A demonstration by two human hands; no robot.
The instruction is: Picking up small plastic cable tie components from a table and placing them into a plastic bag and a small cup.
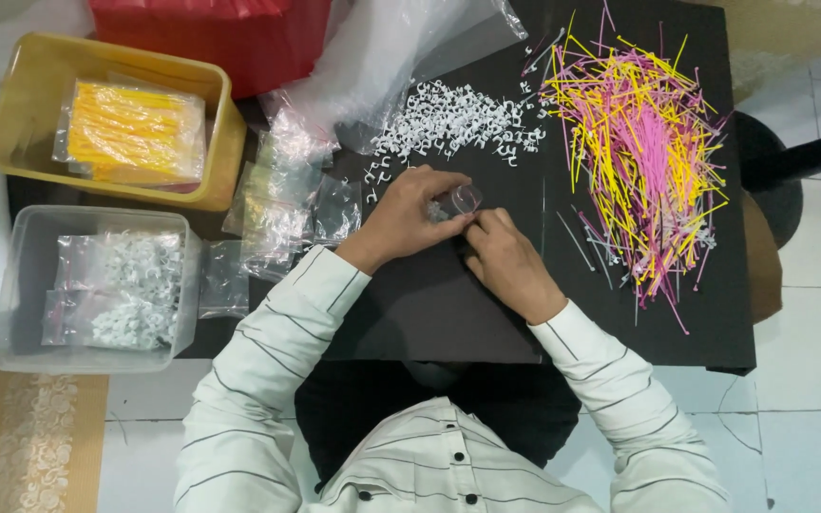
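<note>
The small clear plastic bag (465, 199) is pinched between both hands at the middle of the black table (429, 304), its mouth turned toward the person's left hand (409, 217), which suits loading small parts into it.

Going from the biggest things down: the table fills most of the view, dark enough that pale parts show up well on it. At about two o'clock from the hands lies a wide heap of pink and yellow plastic sticks (640, 152), spread loose and near the right hand. At ten o'clock, off the table's left edge, a yellow tray (21, 76) holds packed bags of yellow sticks (135, 131). Below it, at nine o'clock, a clear tub (11, 285) holds sealed bags of white clips (121, 290); both look like stores for finished packs. A red box (211, 33) sits at eleven o'clock at the far edge. Between tray and hands is a loose stack of empty clear bags (282, 204), near the left hand.

At twelve o'clock, just beyond the fingers, lies a scatter of small white clips (453, 122), close to hand.

The left hand is closed, fingers curled over the bag's mouth with what seems to be clips under them. The right hand (508, 266) is clamped on the bag's lower edge, thumb and forefinger pressed together, steadying it.
</note>
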